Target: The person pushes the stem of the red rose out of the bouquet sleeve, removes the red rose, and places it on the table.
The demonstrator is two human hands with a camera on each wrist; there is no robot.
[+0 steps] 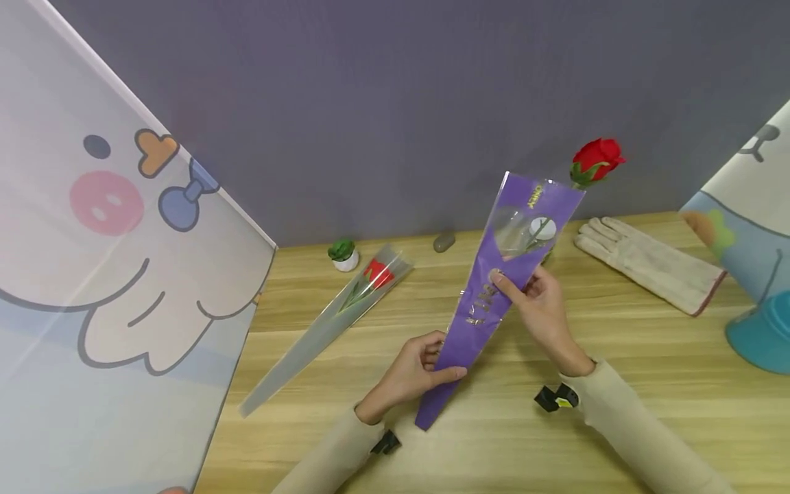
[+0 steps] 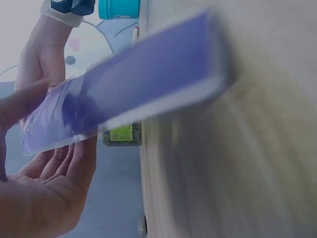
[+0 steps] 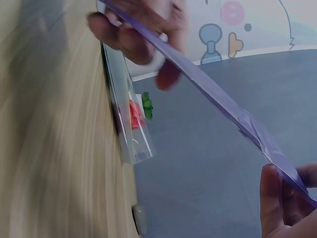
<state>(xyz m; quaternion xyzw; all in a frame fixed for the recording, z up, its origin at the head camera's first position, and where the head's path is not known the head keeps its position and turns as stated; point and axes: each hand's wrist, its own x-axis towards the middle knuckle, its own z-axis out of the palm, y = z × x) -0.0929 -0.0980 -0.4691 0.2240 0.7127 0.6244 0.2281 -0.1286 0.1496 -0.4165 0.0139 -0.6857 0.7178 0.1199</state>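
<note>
A flat, tapered purple flower sleeve (image 1: 472, 295) with gold lettering and a clear window slants above the table. My left hand (image 1: 410, 367) grips its narrow lower part, thumb on the front. Higher up, my right hand (image 1: 543, 312) holds the sleeve's right edge, thumb pressed over the lettering and fingers behind. A red rose (image 1: 597, 161) shows past the top right corner; part of a green stem is visible through the window, the rest hidden. The right wrist view has the sleeve nearly edge-on between both hands. To the left lies a clear-wrapped red flower (image 1: 378, 274).
A small potted plant (image 1: 343, 254) and a grey stone (image 1: 444, 241) sit along the back edge. At the right are a pale work glove (image 1: 651, 264) and a teal container (image 1: 762, 333). A jar with a green label (image 2: 121, 134) stands behind the sleeve.
</note>
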